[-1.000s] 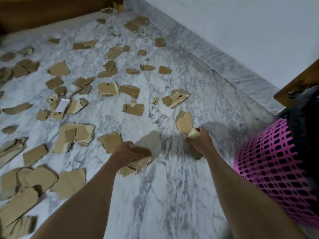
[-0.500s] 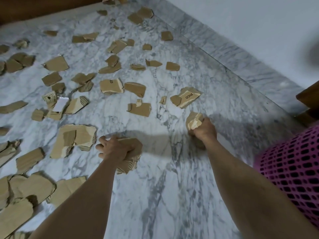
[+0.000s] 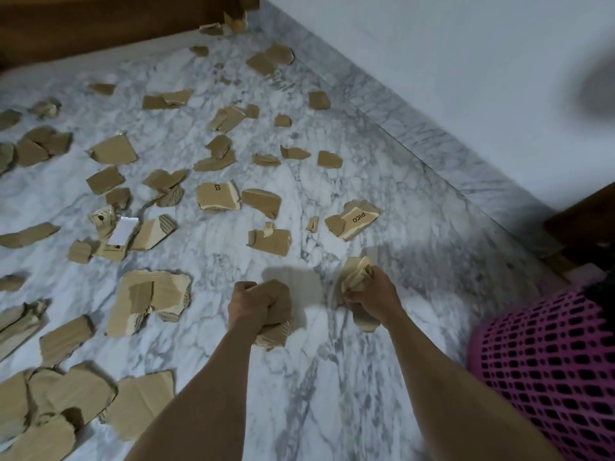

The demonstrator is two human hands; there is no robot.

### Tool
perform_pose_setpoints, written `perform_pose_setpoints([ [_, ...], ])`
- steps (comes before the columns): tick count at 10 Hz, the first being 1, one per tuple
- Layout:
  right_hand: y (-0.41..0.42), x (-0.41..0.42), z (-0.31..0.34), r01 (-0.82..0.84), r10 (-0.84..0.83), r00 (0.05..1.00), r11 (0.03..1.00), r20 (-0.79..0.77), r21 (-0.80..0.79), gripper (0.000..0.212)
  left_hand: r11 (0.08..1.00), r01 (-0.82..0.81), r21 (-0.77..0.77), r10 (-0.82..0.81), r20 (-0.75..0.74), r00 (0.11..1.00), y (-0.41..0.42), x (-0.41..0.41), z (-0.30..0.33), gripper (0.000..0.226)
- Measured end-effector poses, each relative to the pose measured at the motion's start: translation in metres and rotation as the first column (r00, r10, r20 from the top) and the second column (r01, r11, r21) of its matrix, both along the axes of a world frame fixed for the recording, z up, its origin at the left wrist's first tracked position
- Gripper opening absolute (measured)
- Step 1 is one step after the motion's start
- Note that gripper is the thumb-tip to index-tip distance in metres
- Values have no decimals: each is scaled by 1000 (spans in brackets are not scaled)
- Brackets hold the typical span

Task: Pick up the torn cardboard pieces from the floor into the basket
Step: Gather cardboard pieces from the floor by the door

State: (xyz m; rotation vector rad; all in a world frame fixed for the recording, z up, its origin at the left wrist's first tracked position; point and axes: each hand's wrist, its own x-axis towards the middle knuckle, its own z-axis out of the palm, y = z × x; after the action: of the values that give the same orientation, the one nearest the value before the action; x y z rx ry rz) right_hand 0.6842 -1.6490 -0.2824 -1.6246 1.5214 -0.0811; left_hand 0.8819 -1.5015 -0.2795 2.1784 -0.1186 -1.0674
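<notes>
Progress: early to middle, judged from the spread. Only two handfuls off the floor (image 3: 332,394) so far as visible; basket contents not visible, so amount already collected cannot be told.

Left hand (image 3: 256,304): fingers curled tight round a wad of corrugated cardboard (image 3: 274,337), lifted above the marble near the floor's middle. Right hand (image 3: 372,299): clenched on a crumpled, paler bundle of pieces (image 3: 354,277), sticking out above and below the fist. Both full; no free fingers for more.

Pink perforated basket (image 3: 549,377): at the right edge of the floor, just beside the right forearm, only its wall in view. Rim and opening out of frame.

Remaining: dozens of torn cardboard pieces. Nearest: large layered piece (image 3: 149,304) left of the left hand; notched piece (image 3: 269,241) ahead of both hands; piece printed "PICO" (image 3: 354,219) ahead of the right hand. Denser scatter toward the far left edge and up to the wooden furniture (image 3: 100,24) along the far edge; big slabs heaped at the near left corner (image 3: 56,404).

Room for moving: bare marble between the forearms and to the right as far as the skirting (image 3: 432,134). Path from both hands to the basket unobstructed, short for the right, a cross-body swing for the left. Wall and dark wooden corner (image 3: 582,221) bound the right side, close behind the basket.

Next, probably: unloading of both handfuls.
</notes>
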Motion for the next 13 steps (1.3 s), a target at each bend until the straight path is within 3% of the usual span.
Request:
perform_pose_setpoints([
  [1, -25, 4, 19, 7, -7, 1000, 1000, 18, 11, 51, 993, -65, -102, 56, -90, 994, -21, 19, 1, 63],
  [2, -58, 12, 37, 8, -7, 999, 1000, 47, -19, 55, 983, -77, -170, 59, -111, 992, -58, 41, -19, 67],
  [3, -91, 21, 53, -7, 12, 995, 999, 102, -50, 65, 978, 26, -205, -36, -48, 998, -88, 39, 13, 46],
  [4, -115, 27, 78, -104, 110, 992, 991, 65, -82, 51, 986, 63, -153, -58, 39, 998, -101, 42, 27, 10],
  [5, -138, 33, 104, -282, 283, 959, 958, 11, -54, 29, 992, 111, -55, -108, 47, 993, -103, 54, 34, 17],
  [6, -163, 45, 106, -423, 416, 902, 905, -113, -47, 30, 989, 140, -57, -139, 14, 990, -118, 76, 34, 22],
  [7, -181, 62, 69, -588, 555, 778, 808, -295, -33, 52, 971, 237, 30, -238, 63, 969, -142, 84, 19, 38],
  [8, -185, 71, 31, -634, 609, 709, 771, -356, 56, 53, 882, 300, 362, -392, 214, 895, -151, 75, -12, 52],
  [9, -187, 66, 2, -670, 633, 696, 742, -338, 10, 71, 861, 298, 412, -407, 207, 890, -149, 66, -35, 55],
  [10, -191, 69, -10, -652, 624, 715, 758, -316, 23, 96, 880, 284, 382, -381, 209, 900, -147, 71, -44, 53],
  [11, -197, 74, -8, -683, 659, 672, 728, -338, 63, 88, 889, 314, 333, -392, 203, 897, -149, 78, -43, 49],
  [12, -198, 66, -12, -718, 615, 600, 696, -512, -5, 75, 890, 371, 265, -428, 205, 880, -143, 74, -43, 39],
  [13, -200, 59, -17, -765, 606, 563, 640, -562, -76, 72, 919, 357, 165, -383, 168, 908, -135, 72, -38, 27],
])
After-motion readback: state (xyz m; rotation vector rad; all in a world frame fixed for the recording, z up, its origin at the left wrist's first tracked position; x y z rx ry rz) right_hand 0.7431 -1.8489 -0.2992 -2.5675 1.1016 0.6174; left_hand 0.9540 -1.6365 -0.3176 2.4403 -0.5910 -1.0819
